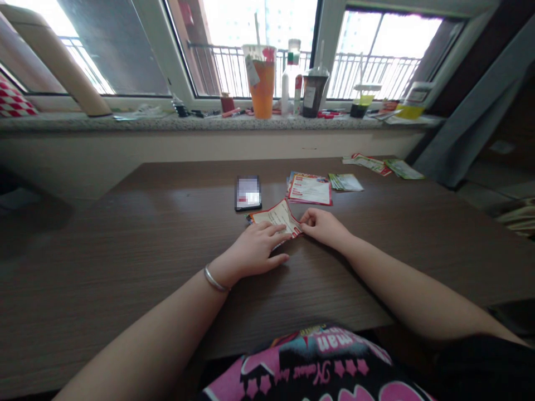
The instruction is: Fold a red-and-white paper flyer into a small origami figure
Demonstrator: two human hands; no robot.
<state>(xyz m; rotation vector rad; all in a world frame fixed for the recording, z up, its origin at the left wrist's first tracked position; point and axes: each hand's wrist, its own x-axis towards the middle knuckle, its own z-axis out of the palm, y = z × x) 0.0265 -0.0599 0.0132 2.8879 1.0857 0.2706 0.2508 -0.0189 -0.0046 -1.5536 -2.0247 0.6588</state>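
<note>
A red-bordered printed sheet of paper point(273, 213) lies slightly bent on the brown table. My left hand point(261, 248) rests flat across its near left part, fingers stretched out, with a silver bangle on the wrist. At the sheet's right corner, my right hand point(320, 225) is closed in a pinch on the edge, which curls up a little there. Just behind are a stack of similar red-bordered sheets point(310, 189) and a smaller pile of green-and-white cards point(346, 182). Part of the sheet is hidden under my left fingers.
A phone or small tablet point(248, 192) lies behind the sheet. More printed cards point(370, 162) are at the table's far right. On the stone windowsill point(146, 123) stand a large orange drink cup point(263, 83), a dark cup point(314, 92), bottles, pens and jars.
</note>
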